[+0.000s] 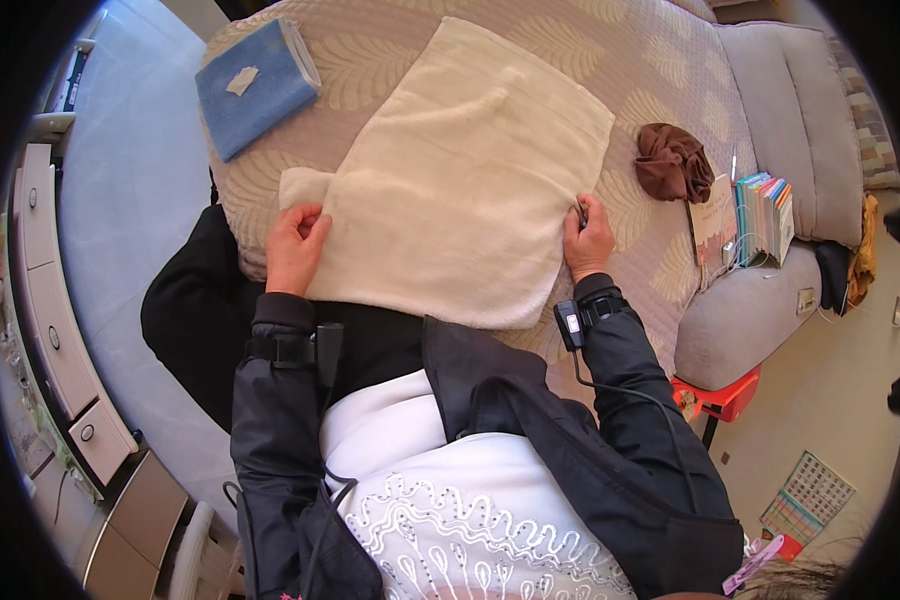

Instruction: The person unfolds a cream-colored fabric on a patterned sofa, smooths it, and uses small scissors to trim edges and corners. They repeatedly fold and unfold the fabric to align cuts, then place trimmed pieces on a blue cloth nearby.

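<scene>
A cream towel point(457, 172) lies spread over the patterned quilted cover and partly over my lap. At its left edge, my left hand point(296, 244) pinches the cloth between thumb and fingers. My right hand point(589, 232) holds the opposite edge; a small dark object shows between its thumb and fingers, too hidden to name. A paler cloth corner point(300, 186) sticks out beyond the towel near my left hand. Farther left lies a folded blue towel point(259, 97) with a small white piece of cloth or paper point(242, 80) on it.
On the right are a crumpled brown cloth point(671, 161), a book point(709, 221), a row of coloured booklets point(761, 214) and a white cable. Grey cushions point(791, 127) border that side. Drawers point(60, 322) stand at the far left; a red stool point(720, 397) is low at right.
</scene>
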A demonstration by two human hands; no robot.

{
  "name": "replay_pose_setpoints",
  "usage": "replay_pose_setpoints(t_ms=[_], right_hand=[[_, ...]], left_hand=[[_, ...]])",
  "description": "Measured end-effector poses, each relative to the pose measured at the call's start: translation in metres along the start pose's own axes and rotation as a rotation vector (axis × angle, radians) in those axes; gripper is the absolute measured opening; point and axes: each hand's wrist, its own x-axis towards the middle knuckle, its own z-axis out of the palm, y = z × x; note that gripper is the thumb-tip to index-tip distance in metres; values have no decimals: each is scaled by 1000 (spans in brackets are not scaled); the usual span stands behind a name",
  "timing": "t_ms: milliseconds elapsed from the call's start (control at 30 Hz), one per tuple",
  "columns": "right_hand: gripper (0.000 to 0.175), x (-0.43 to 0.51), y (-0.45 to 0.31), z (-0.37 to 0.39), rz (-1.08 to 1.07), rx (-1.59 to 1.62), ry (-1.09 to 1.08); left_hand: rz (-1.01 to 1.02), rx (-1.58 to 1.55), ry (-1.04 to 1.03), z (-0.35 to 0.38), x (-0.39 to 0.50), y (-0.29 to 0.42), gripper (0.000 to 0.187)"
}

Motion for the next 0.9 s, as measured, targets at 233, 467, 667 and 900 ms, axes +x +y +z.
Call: replay_pose_setpoints(t_ms=[233, 467, 667, 900], right_hand=[[24, 3, -1, 0, 55, -53, -34], [22, 6, 1, 2, 44, -55, -26], [22, 7, 0, 3, 43, -90, -22], [22, 7, -1, 5, 50, -79, 21]], left_hand=[[96, 100, 4, -4, -3, 3, 18], [122, 152, 64, -3, -2, 10, 10], [666, 170, -251, 45, -30, 60, 10], [610, 206, -1207, 120, -38, 79, 17]])
